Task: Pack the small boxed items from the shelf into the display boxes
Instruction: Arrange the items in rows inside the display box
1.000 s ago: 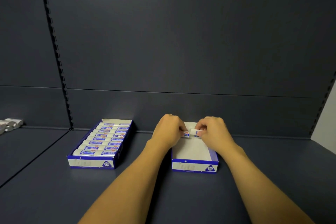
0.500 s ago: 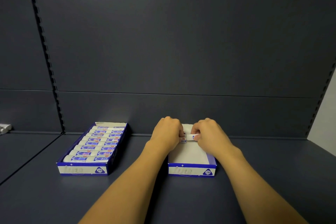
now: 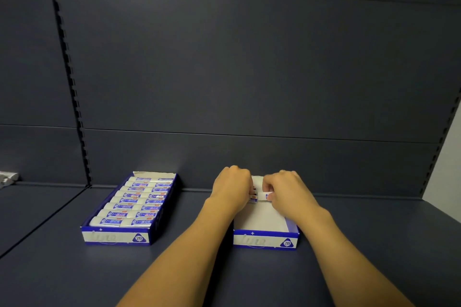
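Both hands, left [image 3: 233, 188] and right [image 3: 287, 192], each pinch an item [image 3: 263, 196] at the empty box's [image 3: 265, 240] far end, likely to start its first row.

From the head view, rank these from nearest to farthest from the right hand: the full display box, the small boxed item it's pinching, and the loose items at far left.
1. Small boxed item, pinched by the right hand.
2. Full display box, to the left.
3. Loose items, far left edge.
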Motion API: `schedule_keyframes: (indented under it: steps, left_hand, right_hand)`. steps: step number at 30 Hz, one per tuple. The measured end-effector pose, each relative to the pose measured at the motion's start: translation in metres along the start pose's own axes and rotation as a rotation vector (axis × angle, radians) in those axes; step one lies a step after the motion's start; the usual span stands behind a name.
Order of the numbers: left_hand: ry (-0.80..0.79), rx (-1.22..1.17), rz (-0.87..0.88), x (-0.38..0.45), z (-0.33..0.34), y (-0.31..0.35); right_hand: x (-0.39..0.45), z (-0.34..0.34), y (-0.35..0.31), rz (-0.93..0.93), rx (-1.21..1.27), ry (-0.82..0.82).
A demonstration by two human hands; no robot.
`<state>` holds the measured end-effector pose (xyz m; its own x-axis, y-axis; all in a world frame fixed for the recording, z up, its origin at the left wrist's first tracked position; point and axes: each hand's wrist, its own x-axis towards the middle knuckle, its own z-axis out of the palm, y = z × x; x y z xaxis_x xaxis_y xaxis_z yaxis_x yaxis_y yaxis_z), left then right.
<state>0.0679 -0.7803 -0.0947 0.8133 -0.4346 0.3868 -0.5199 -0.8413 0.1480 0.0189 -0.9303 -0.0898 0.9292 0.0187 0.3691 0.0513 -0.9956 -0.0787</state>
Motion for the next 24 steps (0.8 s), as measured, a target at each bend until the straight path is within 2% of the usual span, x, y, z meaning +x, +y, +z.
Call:
schedule_keyframes:
  steps: [9, 19, 24]
  left_hand:
    - [0.023, 0.084, 0.042, -0.002, -0.005, 0.003]
    - [0.04, 0.107, 0.04, -0.001, -0.003, 0.005]
    - [0.032, 0.085, 0.004, 0.001, 0.0, 0.004]
  right_hand:
    - [0.003, -0.001, -0.005, -0.05, -0.111, -0.012]
    - [0.004, -0.008, -0.018, -0.117, -0.303, -0.108]
    - [0.003, -0.014, -0.018, -0.145, -0.285, -0.126]
